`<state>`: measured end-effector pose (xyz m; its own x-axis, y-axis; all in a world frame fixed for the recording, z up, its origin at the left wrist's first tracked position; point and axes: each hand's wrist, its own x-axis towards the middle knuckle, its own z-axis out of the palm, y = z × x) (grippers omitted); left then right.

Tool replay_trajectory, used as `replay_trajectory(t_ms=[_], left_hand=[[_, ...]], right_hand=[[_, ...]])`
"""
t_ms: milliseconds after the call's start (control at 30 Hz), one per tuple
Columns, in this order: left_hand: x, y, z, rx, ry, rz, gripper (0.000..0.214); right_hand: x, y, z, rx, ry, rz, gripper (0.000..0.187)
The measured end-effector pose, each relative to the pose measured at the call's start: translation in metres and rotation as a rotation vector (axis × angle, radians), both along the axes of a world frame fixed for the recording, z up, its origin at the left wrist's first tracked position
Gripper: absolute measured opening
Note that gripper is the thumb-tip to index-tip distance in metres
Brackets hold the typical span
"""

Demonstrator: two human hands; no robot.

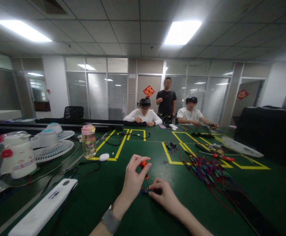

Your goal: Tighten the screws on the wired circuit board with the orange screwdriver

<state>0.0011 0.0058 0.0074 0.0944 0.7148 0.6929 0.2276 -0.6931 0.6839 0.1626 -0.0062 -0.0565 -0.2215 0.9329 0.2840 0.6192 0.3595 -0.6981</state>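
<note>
My left hand (pixel 134 175) grips the orange handle of a screwdriver (pixel 146 175) between thumb and fingers. The screwdriver stands nearly upright, its tip down at a small green circuit board (pixel 146 191) on the green table (pixel 89 209). Whether the tip touches a screw is too small to tell. My right hand (pixel 164 193) pinches the right end of that circuit board, its fingers bent against the tabletop. A grey watch is strapped to my left wrist.
To the right lies a heap of wired circuit boards (pixel 206 168), with a red-handled tool (pixel 223 157) behind it. On the left are a white power bank-like box (pixel 44 206), a pink-lidded bottle (pixel 88 141), fans (pixel 53 150) and a white jug (pixel 22 157). Two people sit opposite; one stands.
</note>
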Motion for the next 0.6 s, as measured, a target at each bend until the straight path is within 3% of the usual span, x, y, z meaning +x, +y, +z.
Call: replay_trajectory(t_ms=[200, 467, 600], left_hand=[[0.0026, -0.0005, -0.0011, -0.100, -0.056, -0.144, 0.037], [0.0030, -0.0042, 0.0017, 0.021, 0.026, -0.034, 0.015], [0.0024, -0.0065, 0.0030, -0.010, 0.008, -0.105, 0.026]], right_hand=[[0.0013, -0.0001, 0.0001, 0.002, 0.006, 0.014, 0.014], [0.0000, -0.0011, 0.0017, -0.009, -0.004, -0.010, 0.015], [0.0007, -0.0008, 0.0018, -0.010, 0.001, 0.002, 0.016]])
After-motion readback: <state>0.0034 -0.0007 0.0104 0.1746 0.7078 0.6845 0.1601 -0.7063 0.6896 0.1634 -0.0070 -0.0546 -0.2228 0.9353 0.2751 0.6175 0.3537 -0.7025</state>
